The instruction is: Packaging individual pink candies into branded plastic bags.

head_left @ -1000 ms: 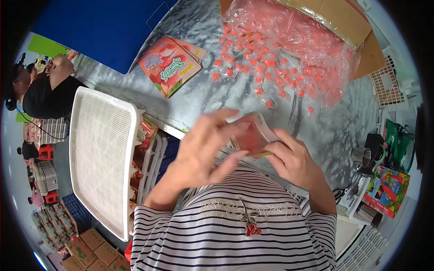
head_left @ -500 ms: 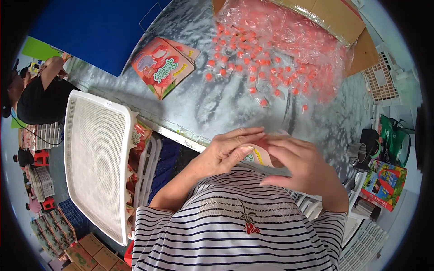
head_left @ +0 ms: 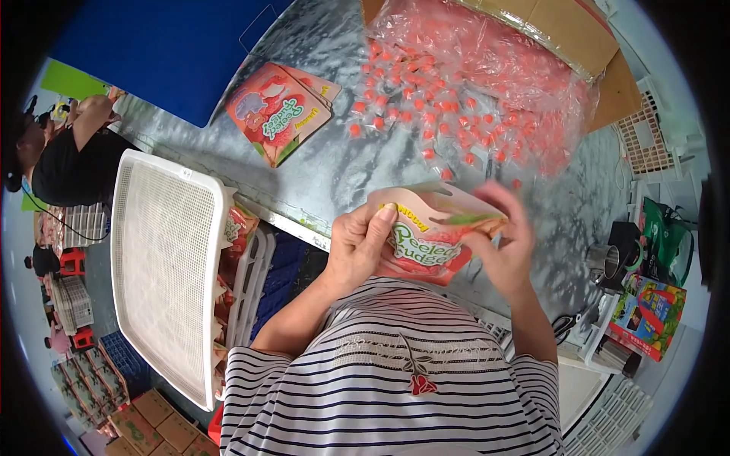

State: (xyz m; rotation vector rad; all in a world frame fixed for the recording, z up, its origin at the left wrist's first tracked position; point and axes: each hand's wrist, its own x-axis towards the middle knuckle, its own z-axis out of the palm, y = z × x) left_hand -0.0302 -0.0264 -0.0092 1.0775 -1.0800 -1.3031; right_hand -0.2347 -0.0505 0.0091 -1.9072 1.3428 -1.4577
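A pink and red printed candy pouch (head_left: 422, 243) is held up in front of my chest, tilted, over the near edge of the table. My left hand (head_left: 357, 247) grips its left side, thumb lying on the printed front. At its upper right corner my right hand (head_left: 508, 235) pinches the pouch's edge; some of its fingers are behind the film. Beyond it, many small clear-wrapped red candies (head_left: 426, 114) are scattered over the grey marbled table (head_left: 334, 178). To the far left of them lies a stack of flat matching pouches (head_left: 277, 110).
A cardboard box (head_left: 559, 34) lined with clear plastic spills candies at the back. One white mesh tray (head_left: 163, 273) stands at left, beside filled pouches. A blue panel (head_left: 144, 53) covers the far left. At right are a metal cup (head_left: 603, 261) and black scissors (head_left: 563, 327).
The pouch has been raised and turned so its printed front shows. My right hand has closed on its upper right corner, and my left hand has shifted slightly left.
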